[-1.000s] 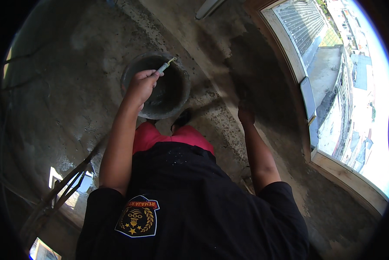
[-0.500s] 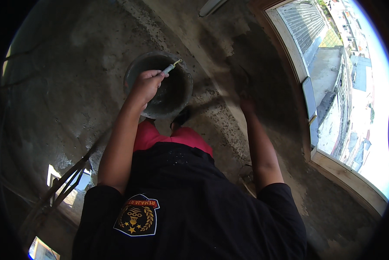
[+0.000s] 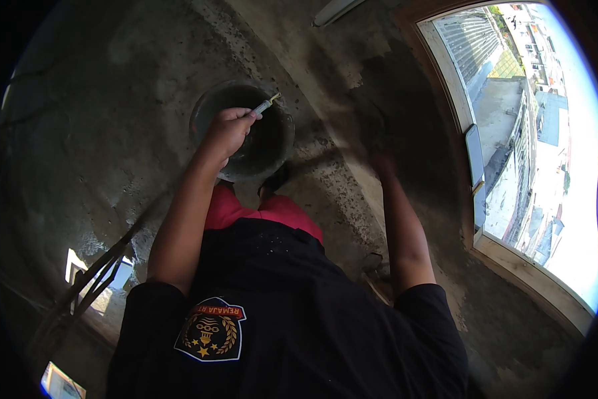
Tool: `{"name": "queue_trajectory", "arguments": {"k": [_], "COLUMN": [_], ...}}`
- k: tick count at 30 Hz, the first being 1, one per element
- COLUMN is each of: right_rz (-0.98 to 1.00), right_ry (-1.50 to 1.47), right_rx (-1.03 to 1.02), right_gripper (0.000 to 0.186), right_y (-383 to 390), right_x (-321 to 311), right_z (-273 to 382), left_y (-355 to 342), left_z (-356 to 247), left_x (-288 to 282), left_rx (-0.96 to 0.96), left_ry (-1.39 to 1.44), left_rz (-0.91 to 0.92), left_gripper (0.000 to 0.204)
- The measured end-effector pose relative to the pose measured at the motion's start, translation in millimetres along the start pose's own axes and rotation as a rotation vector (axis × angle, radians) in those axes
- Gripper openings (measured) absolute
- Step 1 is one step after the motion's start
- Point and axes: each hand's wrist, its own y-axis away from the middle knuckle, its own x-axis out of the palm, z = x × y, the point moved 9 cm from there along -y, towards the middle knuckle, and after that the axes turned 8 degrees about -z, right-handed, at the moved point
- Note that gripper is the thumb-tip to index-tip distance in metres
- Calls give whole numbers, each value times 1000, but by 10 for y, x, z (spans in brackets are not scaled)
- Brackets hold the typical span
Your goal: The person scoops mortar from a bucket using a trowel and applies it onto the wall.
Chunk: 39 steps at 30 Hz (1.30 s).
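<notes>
My left hand [image 3: 231, 133] is closed round the pale grey handle of a slim hand tool [image 3: 265, 106]. A thin yellowish bent piece shows at the tool's far end; its exact kind is unclear. Hand and tool are over a round, dark grey bucket [image 3: 272, 143], which stands at my feet, its inside in shadow. My right arm reaches out to the right, and my right hand [image 3: 383, 163] lies in deep shadow against the dark, patchy cement surface [image 3: 405, 100]. Its fingers are too dark to make out.
At the right, a wooden window frame [image 3: 532, 272] opens on bright rooftops, with a phone-like slab [image 3: 474, 156] on its inner edge. Dark poles [image 3: 99, 282] lean at the lower left. A pale tube-like thing [image 3: 335, 10] is at the top.
The view has shifted slightly. My left hand keeps its hold on the tool over the bucket, and my right hand stays by the dark surface.
</notes>
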Motion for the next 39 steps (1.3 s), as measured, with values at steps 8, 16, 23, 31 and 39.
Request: {"name": "queue_trajectory", "arguments": {"k": [8,16,23,31,39], "right_rz": [12,-336,-182,-290,-299], "right_ry": [-133,133,-225,-38,-497], "right_rx": [237,-61,271,38,344], "right_gripper": [64,53,63,58,60], "right_y": [855,-131,859,227,1146], "right_x": [-591,338,-554,-59,-778], "right_z": [717,-304,374,-206,794], "left_y": [168,37,172,14,107], "left_z": [83,33,108,13,80], "left_x": [-396,-123,-447,-17,-407], "left_rx": [-8,-19,-20,-18,-15], "left_ry": [11,21,12,-15,-13], "left_rz": [-105,-3,-99,42,-49], "left_gripper": [20,19,20,20,20]}}
